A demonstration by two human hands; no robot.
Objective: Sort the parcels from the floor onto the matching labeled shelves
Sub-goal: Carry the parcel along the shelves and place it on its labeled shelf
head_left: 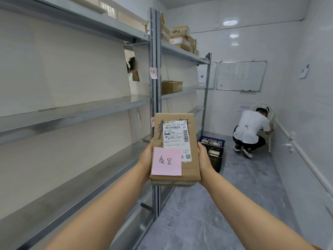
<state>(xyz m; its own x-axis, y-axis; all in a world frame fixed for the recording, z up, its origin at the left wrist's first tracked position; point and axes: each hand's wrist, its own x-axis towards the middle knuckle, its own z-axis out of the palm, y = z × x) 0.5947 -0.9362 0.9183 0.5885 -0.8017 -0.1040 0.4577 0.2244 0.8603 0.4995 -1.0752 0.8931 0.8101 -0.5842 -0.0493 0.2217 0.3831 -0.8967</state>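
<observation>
Bare metal shelves (75, 112) run left of my grip. My left hand (146, 156) and right hand (204, 159) press the parcel (175, 147) between them, pink note (166, 161) up, just before the shelf post (155, 69). Beyond my right hand sits a basket (213, 150); farther right, a person (251, 130) crouches.

White glossy walls (252, 42) surround me, a grey marbled floor (207, 204) lies below, a whiteboard (241, 75) hangs ahead, and ceiling light (230, 22) reflects above it.
</observation>
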